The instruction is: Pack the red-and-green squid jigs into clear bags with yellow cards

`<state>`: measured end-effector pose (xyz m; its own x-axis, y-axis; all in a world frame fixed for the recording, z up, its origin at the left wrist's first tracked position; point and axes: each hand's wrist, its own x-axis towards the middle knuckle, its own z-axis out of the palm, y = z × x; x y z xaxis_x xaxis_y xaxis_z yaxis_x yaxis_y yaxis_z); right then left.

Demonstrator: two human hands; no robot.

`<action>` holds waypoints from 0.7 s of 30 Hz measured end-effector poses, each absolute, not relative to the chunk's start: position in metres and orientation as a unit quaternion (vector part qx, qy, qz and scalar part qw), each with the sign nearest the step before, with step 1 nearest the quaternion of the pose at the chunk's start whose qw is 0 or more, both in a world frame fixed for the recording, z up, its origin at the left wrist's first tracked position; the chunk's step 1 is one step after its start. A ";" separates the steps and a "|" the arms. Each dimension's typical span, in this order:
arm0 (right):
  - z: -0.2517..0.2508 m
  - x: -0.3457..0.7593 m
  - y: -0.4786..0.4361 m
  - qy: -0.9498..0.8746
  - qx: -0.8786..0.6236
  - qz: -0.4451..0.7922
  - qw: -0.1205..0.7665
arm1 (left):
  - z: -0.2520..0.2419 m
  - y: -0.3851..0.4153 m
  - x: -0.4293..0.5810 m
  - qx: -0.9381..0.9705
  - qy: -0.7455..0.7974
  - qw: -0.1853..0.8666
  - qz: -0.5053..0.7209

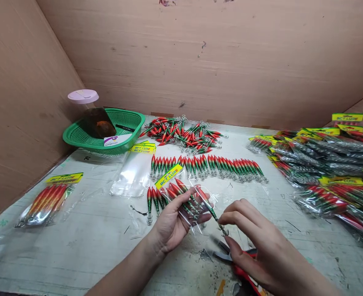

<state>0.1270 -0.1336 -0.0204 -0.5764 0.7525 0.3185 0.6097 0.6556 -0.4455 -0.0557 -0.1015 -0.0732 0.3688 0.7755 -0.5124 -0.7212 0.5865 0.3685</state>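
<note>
My left hand [175, 222] is closed around a clear plastic bag [169, 176] with a yellow "BCT LURE" header. Several red and green squid jigs [181, 191] lie inside it. Between the thumb and fingers of my right hand [252, 234] is the hook end of a single squid jig [206, 201], its red tip at the bag's mouth. Whether that tip is inside the plastic I cannot tell. Under my right hand lie red-handled pliers [224, 257], partly hidden. Just behind the bag, loose jigs [150, 201] stand side by side on the table.
Farther back are a long row of jigs [224, 166] and a heap of jigs [184, 133]. Flat bags [132, 174] lie near a green basket [128, 142] holding a lidded cup [96, 119]. Filled packs [317, 156] pile up at right; one pack [47, 201] lies left.
</note>
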 end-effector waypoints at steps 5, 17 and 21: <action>-0.032 0.129 -0.124 -0.883 -0.367 0.018 0.292 | -0.071 -0.104 -0.054 0.039 0.325 0.835 0.443; -0.039 0.124 -0.137 -0.848 -0.365 0.021 0.385 | -0.070 -0.107 -0.053 0.041 0.273 0.840 0.468; -0.042 0.120 -0.136 -0.826 -0.386 0.009 0.410 | -0.072 -0.107 -0.053 0.049 0.265 0.842 0.467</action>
<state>0.1200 -0.1364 -0.0419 -0.3652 0.6462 0.6701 0.6306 0.7012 -0.3325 -0.0525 -0.1074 -0.0720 0.4236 0.8128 -0.3998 -0.7608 0.5588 0.3301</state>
